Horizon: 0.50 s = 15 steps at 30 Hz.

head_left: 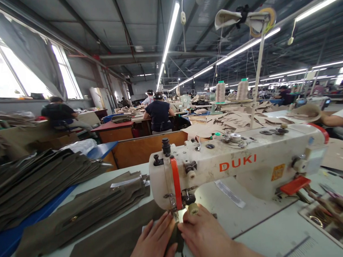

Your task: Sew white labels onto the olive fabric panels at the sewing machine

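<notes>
I have my left hand [154, 241] and right hand [205, 234] flat, fingers together, pressing olive fabric [113, 241] on the desk [265, 230] at 6 o'clock, under the sewing machine [234, 167] needle, which I can barely see. Fabric stacks [35, 182] lie at 9 o'clock.

Fabric stack [35, 185] left of sewing machine [237, 167]; thread cones [232, 90] behind.

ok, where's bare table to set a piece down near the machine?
Bare pale tabletop lies right of the right hand, in front of the white DUKI sewing machine. Crowded: dark olive fabric pieces left of the left hand, and a cluttered tool tray far right.
</notes>
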### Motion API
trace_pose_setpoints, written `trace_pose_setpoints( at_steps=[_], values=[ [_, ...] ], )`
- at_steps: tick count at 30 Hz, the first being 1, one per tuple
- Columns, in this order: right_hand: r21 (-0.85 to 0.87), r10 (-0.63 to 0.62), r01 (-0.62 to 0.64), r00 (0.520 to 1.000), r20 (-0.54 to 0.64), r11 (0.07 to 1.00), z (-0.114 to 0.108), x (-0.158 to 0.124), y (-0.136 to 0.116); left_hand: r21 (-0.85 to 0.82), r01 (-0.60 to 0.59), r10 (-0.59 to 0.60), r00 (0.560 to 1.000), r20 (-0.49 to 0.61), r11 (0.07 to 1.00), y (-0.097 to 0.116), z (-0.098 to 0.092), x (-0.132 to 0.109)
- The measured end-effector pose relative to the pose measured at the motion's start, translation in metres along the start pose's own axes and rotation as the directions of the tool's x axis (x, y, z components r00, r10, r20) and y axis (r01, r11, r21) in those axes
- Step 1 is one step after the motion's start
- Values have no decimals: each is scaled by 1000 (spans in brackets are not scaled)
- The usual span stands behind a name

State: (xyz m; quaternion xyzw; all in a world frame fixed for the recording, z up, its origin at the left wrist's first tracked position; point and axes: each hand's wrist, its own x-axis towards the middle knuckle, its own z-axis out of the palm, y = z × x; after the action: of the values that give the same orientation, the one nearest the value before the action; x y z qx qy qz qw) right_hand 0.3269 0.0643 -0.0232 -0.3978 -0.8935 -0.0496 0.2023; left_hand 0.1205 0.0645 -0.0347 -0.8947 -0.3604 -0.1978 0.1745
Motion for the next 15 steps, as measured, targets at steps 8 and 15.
trace_pose_setpoints(
  at_steps=[8, 15],
  values=[
    [9, 33, -34, 999, 24, 999, -5, -3, 0, 76, -23, 23, 1000, -1, 997, -2, -2, 7],
    [115, -23, 40, 989, -144, 993, 0, -12, -3, 202, -134, 157, 982, -105, 970, -10, 8, -33]
  ],
)
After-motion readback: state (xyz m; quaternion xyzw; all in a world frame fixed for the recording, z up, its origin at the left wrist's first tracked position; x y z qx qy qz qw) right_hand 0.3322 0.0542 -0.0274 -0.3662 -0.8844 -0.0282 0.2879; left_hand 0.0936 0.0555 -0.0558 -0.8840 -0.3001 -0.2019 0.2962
